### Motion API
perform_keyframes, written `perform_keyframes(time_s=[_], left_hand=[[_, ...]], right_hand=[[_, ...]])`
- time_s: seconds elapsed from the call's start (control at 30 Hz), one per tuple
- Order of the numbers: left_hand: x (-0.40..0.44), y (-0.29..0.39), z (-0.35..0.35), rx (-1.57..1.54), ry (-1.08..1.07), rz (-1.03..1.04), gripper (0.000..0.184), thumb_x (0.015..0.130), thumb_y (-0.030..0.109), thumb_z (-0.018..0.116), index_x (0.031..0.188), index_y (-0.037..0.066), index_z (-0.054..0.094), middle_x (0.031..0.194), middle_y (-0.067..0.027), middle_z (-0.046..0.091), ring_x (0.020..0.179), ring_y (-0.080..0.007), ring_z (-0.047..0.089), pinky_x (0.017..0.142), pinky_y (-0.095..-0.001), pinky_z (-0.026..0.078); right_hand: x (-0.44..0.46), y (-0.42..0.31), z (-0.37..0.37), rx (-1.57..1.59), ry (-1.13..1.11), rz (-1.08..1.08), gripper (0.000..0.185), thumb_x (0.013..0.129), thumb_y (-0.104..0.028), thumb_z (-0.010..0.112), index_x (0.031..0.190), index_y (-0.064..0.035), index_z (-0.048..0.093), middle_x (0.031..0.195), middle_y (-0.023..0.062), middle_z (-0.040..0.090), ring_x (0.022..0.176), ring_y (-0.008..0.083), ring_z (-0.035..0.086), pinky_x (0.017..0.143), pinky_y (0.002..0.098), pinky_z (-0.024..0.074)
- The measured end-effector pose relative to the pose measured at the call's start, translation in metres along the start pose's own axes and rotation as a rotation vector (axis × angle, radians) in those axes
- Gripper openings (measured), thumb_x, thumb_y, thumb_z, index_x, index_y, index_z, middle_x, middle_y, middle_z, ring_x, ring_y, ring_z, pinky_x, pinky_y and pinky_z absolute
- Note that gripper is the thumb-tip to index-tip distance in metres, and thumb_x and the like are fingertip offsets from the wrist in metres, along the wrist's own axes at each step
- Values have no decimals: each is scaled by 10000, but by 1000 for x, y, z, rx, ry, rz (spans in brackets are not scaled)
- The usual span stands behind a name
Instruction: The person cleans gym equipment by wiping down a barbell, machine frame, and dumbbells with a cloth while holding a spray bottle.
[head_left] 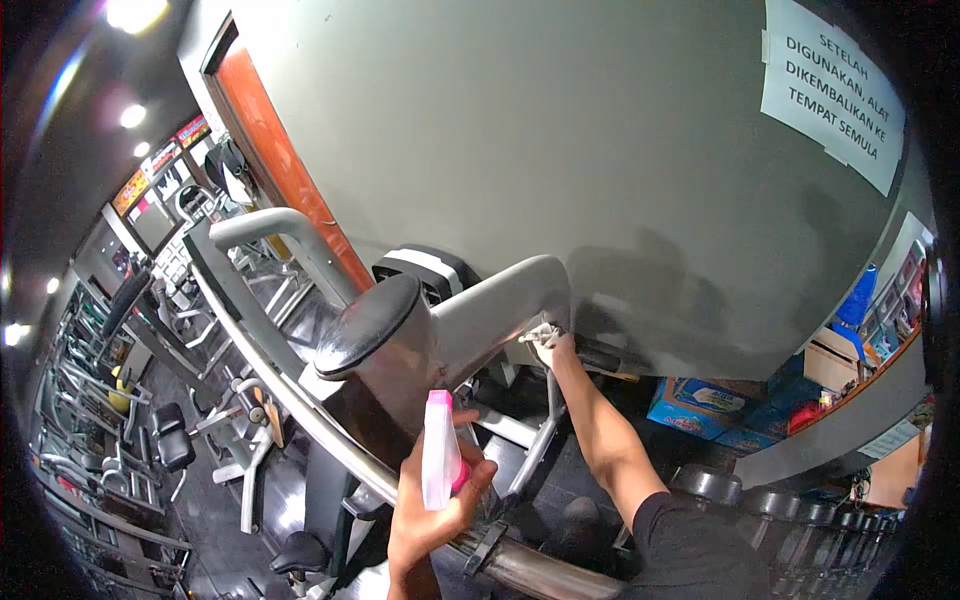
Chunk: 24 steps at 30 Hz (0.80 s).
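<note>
My left hand (428, 530) is closed around a spray bottle with a white and pink trigger head (438, 455); the bottle's body is mostly hidden behind the hand. Stretched forward, my right hand (557, 349) grips a crumpled pale cloth (540, 333). That cloth is against or very close to the underside of a thick grey arm (500, 300) of a gym machine. Between the two hands stands the machine's rounded column with a dark, shiny cap (372, 325).
A long curved metal tube (300, 415) runs below my left hand. Dumbbells (770, 505) line a rack at lower right, near blue boxes (700, 405). A grey wall (600, 150) with a paper sign (835, 90) rises ahead. More gym machines (250, 440) fill the left.
</note>
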<state>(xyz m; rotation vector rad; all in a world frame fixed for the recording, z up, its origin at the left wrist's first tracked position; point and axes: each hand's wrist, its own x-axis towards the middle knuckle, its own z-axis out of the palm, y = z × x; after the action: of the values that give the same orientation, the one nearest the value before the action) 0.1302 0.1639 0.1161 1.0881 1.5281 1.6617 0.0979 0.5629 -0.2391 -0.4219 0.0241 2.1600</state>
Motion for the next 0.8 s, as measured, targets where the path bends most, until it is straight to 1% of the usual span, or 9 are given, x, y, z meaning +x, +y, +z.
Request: perform_keyframes(time_s=[0.13,0.2,0.23,0.27,0.37,0.53,0.6,0.7,0.8], left_hand=[[0,0,0,22,7,-13,474,756,33,672,1185,-17,476,684,-23,574,617,-83,538,588,-229,434],[1,0,0,23,19,-12,474,757,34,671,1185,-16,476,684,-25,577,619,-83,540,588,-229,435],[1,1,0,32,12,-1,475,755,33,672,1185,-15,477,685,-27,580,619,-84,542,587,-229,435],[1,1,-1,41,5,9,476,754,32,673,1185,-13,477,686,-28,582,619,-85,544,586,-229,435],[0,2,-1,46,17,-27,478,753,25,671,1186,-17,473,690,-28,585,620,-87,544,591,-232,436],[-2,2,-3,76,55,47,471,758,12,661,1185,-28,466,688,-25,580,621,-88,544,593,-233,436],[-2,3,-3,111,65,116,468,763,9,655,1188,-30,462,693,-25,579,620,-87,543,593,-234,436],[-3,8,-3,54,77,239,499,781,15,647,1224,-24,421,713,-34,582,640,-87,544,603,-234,432],[-3,16,-5,12,94,378,564,813,48,632,1277,-21,320,699,-39,553,672,-109,537,653,-241,427]], right_hand=[[7,-5,17,323,284,11,288,905,-243,365,799,-69,568,671,108,566,609,249,563,655,494,502],[12,6,5,449,-784,124,285,918,-272,371,994,-88,575,889,97,624,762,235,602,788,483,480],[-59,1,90,327,47,3,295,911,-306,385,1018,-119,587,957,60,630,843,234,604,889,428,440],[-88,6,114,327,44,7,295,911,-306,385,1018,-119,587,957,60,630,843,234,604,889,428,440],[-123,16,136,170,10,77,348,917,-357,404,1149,-148,557,1184,28,571,1128,223,516,960,455,392],[-185,45,125,-29,-107,122,348,936,-343,403,1199,-143,511,1185,38,561,1138,239,505,982,457,380],[-209,53,118,-231,-332,285,346,956,-304,372,1223,-102,461,1196,70,536,1120,230,514,957,460,408],[-245,71,115,-276,-377,406,362,958,-290,366,1229,-55,417,1215,113,499,1091,250,527,916,438,449],[-281,46,138,-504,-306,252,397,944,-273,388,1270,-48,367,1233,138,472,1095,274,513,902,395,463]])
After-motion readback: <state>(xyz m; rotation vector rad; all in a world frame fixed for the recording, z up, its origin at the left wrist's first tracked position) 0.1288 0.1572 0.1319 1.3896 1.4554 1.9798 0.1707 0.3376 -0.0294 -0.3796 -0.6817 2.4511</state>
